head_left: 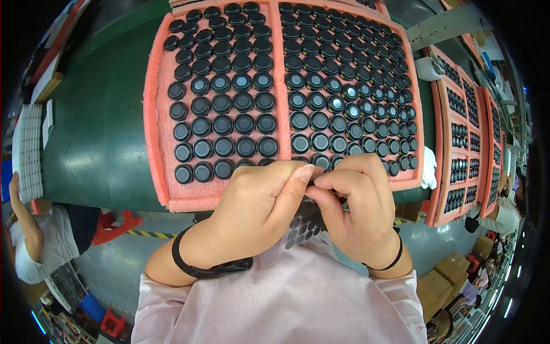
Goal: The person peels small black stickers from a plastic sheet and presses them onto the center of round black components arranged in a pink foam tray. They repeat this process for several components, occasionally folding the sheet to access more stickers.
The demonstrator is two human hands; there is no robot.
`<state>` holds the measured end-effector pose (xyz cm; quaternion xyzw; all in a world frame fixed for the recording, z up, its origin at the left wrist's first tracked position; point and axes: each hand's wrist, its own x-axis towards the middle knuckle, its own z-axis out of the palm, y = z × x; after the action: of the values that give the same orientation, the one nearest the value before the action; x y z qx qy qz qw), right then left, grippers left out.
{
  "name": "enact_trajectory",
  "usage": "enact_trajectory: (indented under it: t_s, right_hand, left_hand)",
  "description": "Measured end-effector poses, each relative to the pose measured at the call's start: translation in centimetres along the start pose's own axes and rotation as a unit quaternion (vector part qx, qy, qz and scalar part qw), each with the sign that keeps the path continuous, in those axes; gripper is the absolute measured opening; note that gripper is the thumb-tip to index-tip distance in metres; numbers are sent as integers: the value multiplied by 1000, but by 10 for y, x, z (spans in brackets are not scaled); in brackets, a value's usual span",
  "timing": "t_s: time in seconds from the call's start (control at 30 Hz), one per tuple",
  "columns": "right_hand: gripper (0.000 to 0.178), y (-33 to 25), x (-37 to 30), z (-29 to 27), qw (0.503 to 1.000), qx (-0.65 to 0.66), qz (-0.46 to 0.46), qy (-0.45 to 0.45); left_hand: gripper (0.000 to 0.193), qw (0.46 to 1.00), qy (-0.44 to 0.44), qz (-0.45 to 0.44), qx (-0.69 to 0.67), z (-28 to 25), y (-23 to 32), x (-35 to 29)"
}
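My left hand and my right hand meet over the near edge of the pink foam tray, thumbs and fingertips pinched together. A sheet of dark round stickers hangs below the fingertips, between my hands and my shirt. Its top edge runs up to the left hand's pinch. Something small and dark lies between the right fingertips, too hidden to name. Rows of black round capped parts stand in the tray on both sides of its foam divider. Several tops shine paler than the others.
Under the tray lies a green table. More pink trays of black parts stand to the right. A stack of white trays is at far left, near another person. Red stools and cardboard boxes stand on the floor.
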<state>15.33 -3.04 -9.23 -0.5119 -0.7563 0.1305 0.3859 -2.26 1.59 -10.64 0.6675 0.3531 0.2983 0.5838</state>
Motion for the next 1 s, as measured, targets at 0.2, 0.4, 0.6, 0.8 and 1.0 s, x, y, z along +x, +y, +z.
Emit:
enact_trajectory:
  t_s: [0.2, 0.4, 0.6, 0.8, 1.0]
  right_hand:
    - [29, 0, 1, 3, 1000, 4, 4, -6]
    - [28, 6, -2, 3, 1000, -10, -17, -9]
    - [25, 3, -5, -4, 998, 45, -27, -39]
    - [21, 13, -1, -28, 985, 142, 26, -96]
    - [21, 24, 2, -30, 972, 157, -4, -173]
  left_hand:
    - [20, 996, 41, 72, 28, 4, -6, 2]
    - [21, 996, 49, 75, 21, 5, -10, 2]
    - [33, 995, 16, -29, -94, 0, -4, 4]
    - [26, 992, -16, -27, -122, -12, -14, 2]
    - [23, 962, 24, -62, -264, -2, -24, 0]
